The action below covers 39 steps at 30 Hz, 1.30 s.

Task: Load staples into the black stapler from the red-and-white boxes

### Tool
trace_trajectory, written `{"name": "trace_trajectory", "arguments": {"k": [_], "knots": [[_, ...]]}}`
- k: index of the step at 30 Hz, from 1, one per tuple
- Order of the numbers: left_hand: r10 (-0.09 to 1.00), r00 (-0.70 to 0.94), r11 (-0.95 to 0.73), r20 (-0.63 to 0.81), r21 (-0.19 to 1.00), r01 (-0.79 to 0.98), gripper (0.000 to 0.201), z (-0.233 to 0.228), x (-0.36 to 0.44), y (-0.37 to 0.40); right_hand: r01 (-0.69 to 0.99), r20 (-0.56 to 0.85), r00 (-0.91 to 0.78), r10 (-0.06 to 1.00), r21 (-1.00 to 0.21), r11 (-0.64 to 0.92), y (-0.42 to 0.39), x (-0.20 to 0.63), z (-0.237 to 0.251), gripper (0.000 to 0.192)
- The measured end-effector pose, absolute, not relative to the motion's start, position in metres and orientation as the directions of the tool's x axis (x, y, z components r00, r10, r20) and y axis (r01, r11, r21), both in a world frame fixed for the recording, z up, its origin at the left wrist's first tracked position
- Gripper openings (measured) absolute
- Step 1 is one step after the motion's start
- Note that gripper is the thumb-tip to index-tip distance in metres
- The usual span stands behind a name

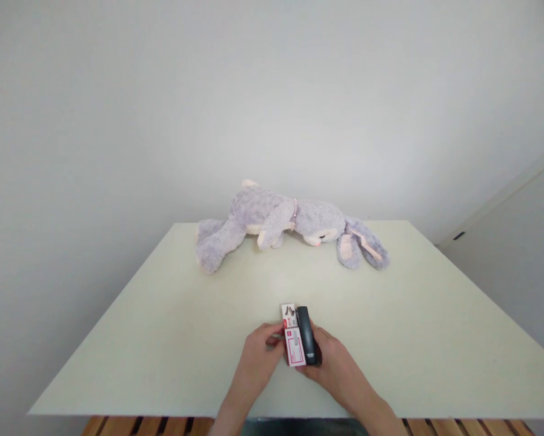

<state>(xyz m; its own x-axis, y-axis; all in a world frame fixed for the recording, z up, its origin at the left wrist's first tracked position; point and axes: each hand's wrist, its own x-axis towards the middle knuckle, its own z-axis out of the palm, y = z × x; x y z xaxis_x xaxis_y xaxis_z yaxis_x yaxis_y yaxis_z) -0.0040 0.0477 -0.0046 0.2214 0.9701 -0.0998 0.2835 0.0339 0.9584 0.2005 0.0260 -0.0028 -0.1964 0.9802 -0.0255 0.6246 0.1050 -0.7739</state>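
Note:
A black stapler (307,335) stands lengthwise against two small white and red boxes, near the front of the table. The far box (289,312) carries a picture of a stapler; the near staple box (294,348) has a pink-framed label. My right hand (338,362) is wrapped round the stapler from the right, its fingers partly hidden behind it, with the thumb side near the bottom of the boxes. From the left, my left hand (259,353) is closed with its fingertips at the left edge of the boxes.
A lilac plush rabbit (267,212) lies on its side along the back of the pale table (163,339), its long ears to the right. Behind it rises a plain wall (272,91). Wooden slats (136,426) show below the table's front edge.

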Motion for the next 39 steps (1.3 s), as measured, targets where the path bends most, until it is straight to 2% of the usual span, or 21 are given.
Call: {"name": "trace_trajectory", "arguments": {"k": [3, 6, 13, 15, 18, 20, 23, 25, 27, 29, 32, 35, 39], "knots": [[0.957, 0.275, 0.027, -0.095, 0.970, 0.243, 0.036, -0.012, 0.036, 0.063, 0.571, -0.036, -0.229, 0.973, -0.814, 0.104, 0.031, 0.246, -0.005, 0.065], [0.935, 0.345, 0.008, -0.077, 0.980, 0.198, 0.035, -0.019, 0.092, 0.082, 0.601, -0.099, -0.177, 0.979, -0.799, 0.027, 0.038, 0.307, -0.006, 0.057], [0.915, 0.395, 0.017, -0.082, 0.986, 0.165, 0.031, -0.030, 0.195, 0.113, 0.659, -0.206, -0.100, 0.973, -0.747, -0.090, 0.057, 0.399, -0.003, 0.060], [0.922, 0.378, 0.020, -0.083, 0.986, 0.168, 0.034, -0.032, 0.192, 0.112, 0.699, -0.194, -0.061, 0.979, -0.708, -0.097, 0.054, 0.411, -0.001, 0.073], [0.950, 0.307, -0.011, -0.049, 0.981, 0.191, 0.040, -0.032, 0.150, 0.099, 0.777, -0.114, 0.086, 0.990, -0.614, -0.138, 0.036, 0.424, 0.008, 0.090], [0.974, 0.226, -0.054, 0.000, 0.970, 0.235, 0.036, -0.030, 0.105, 0.084, 0.785, -0.035, 0.181, 0.983, -0.597, -0.166, 0.020, 0.416, 0.014, 0.082], [0.992, 0.108, -0.101, 0.069, 0.940, 0.326, 0.032, -0.027, 0.036, 0.060, 0.695, -0.006, 0.181, 0.983, -0.707, -0.132, 0.000, 0.366, 0.018, 0.049], [0.983, 0.075, -0.180, 0.165, 0.850, 0.495, 0.035, -0.030, 0.002, 0.045, 0.648, -0.010, 0.072, 0.997, -0.759, -0.054, -0.004, 0.312, 0.012, 0.041], [0.959, 0.124, -0.269, 0.256, 0.677, 0.685, 0.042, -0.035, -0.020, 0.033, 0.664, 0.047, -0.078, 0.996, -0.743, 0.087, -0.002, 0.259, 0.002, 0.038], [0.936, 0.193, -0.318, 0.295, 0.475, 0.820, 0.051, -0.043, -0.031, 0.023, 0.714, 0.095, -0.183, 0.978, -0.671, 0.199, 0.003, 0.218, -0.010, 0.050], [0.924, 0.240, -0.315, 0.298, 0.237, 0.919, 0.064, -0.050, -0.034, 0.015, 0.818, 0.097, -0.250, 0.963, -0.511, 0.263, 0.012, 0.186, -0.024, 0.062], [0.923, 0.256, -0.302, 0.287, 0.130, 0.944, 0.068, -0.050, -0.032, 0.014, 0.875, 0.101, -0.243, 0.965, -0.407, 0.263, 0.015, 0.176, -0.026, 0.063], [0.920, 0.263, -0.303, 0.290, 0.103, 0.947, 0.068, -0.048, -0.031, 0.016, 0.890, 0.105, -0.244, 0.964, -0.371, 0.266, 0.016, 0.175, -0.023, 0.063]]}}
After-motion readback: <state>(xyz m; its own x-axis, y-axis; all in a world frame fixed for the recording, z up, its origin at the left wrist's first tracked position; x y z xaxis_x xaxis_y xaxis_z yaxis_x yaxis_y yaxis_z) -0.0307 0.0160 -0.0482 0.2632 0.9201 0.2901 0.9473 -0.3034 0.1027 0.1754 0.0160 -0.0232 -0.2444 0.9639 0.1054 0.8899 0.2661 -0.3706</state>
